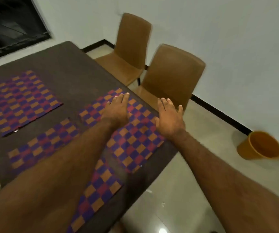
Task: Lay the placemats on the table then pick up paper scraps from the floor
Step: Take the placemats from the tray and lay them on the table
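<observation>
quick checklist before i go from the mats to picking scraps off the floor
1. Left hand empty: ok, it lies flat and open on the far right placemat.
2. Right hand empty: ok, open, fingers spread, over the table's right edge.
3. Placemats on the table: ok, at least four checkered mats lie on it, including the far left placemat; how the near ones lie is partly hidden by the arms.
4. Mats flat: cannot tell, the picture is blurred.
5. Scraps on the floor: ok, small pale scraps lie beside the table.
6. Somewhere for scraps: cannot tell, an orange bucket stands by the wall; its purpose is unclear.
</observation>
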